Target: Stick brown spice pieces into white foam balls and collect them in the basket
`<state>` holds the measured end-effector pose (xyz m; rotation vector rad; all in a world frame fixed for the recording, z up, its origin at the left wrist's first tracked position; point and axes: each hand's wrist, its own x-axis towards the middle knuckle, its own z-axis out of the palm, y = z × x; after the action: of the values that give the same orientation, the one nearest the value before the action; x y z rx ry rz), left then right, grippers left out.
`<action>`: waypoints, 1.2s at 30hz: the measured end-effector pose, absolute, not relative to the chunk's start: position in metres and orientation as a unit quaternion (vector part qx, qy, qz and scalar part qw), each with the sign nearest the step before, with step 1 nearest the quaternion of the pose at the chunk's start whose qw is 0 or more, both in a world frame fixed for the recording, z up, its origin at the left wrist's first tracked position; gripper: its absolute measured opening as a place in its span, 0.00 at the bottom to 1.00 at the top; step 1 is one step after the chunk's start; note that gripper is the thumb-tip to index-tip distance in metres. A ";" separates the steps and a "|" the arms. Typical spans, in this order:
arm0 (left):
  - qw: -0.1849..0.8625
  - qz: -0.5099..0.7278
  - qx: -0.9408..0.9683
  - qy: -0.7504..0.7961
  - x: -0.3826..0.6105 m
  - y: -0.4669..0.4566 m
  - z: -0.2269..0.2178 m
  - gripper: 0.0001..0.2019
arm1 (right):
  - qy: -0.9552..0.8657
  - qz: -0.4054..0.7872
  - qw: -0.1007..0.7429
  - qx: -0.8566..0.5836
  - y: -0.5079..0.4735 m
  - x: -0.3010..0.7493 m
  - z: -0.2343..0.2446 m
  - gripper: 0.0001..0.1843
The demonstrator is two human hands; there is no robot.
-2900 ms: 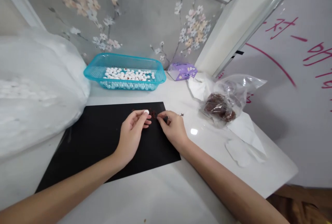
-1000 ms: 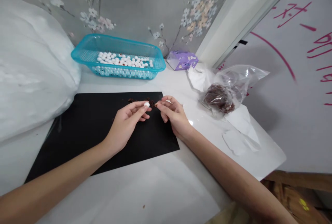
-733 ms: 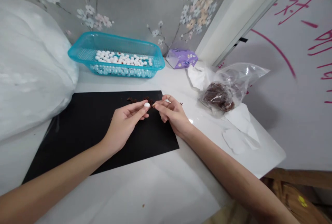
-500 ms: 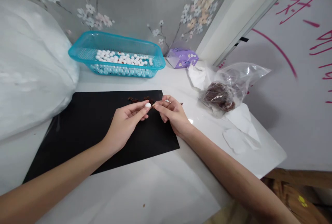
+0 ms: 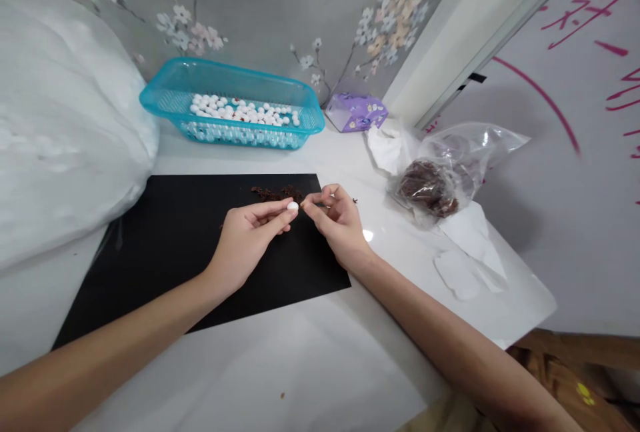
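Observation:
My left hand (image 5: 250, 235) pinches a small white bead (image 5: 293, 206) between thumb and fingertips, over the far right part of a black mat (image 5: 190, 245). My right hand (image 5: 336, 222) faces it, fingers pinched on a tiny dark piece I cannot make out, its tip almost touching the bead. A small heap of dark brown bits (image 5: 277, 192) lies on the mat just beyond both hands.
A turquoise basket (image 5: 165, 95) with several white beads stands at the back against the flowered wall. A big white plastic bag (image 5: 60, 145) fills the left. A clear bag of brown bits (image 5: 430, 185), white paper (image 5: 470, 245) and a purple packet (image 5: 356, 112) lie to the right.
Both hands have stayed on the mat's far right, the right fingertips closing in on the white bead. The view has shifted slightly.

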<state>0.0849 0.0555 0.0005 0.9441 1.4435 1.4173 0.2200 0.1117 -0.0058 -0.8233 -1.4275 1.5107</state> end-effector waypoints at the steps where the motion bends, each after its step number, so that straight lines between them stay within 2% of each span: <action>1: 0.439 0.571 0.380 0.580 0.085 0.055 0.001 0.14 | -0.582 0.598 0.440 -0.330 0.111 0.220 -0.005 0.16; 9: 0.437 0.571 0.385 0.579 0.085 0.055 -0.001 0.13 | -0.622 0.558 0.439 -0.331 0.107 0.218 -0.005 0.16; 18: 0.434 0.570 0.392 0.577 0.083 0.057 -0.003 0.13 | -0.618 0.569 0.437 -0.322 0.108 0.218 -0.004 0.16; 24: 0.455 0.580 0.382 0.558 0.083 0.056 -0.001 0.12 | -0.591 0.613 0.415 -0.320 0.114 0.222 -0.007 0.10; 36: 0.504 0.564 0.377 0.534 0.078 0.058 0.003 0.13 | -0.550 0.712 0.334 -0.281 0.128 0.231 -0.004 0.11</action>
<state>0.0782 0.0582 0.0027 0.9089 1.2894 1.3617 0.2309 0.1280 -0.0044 -0.7343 -1.4344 1.8583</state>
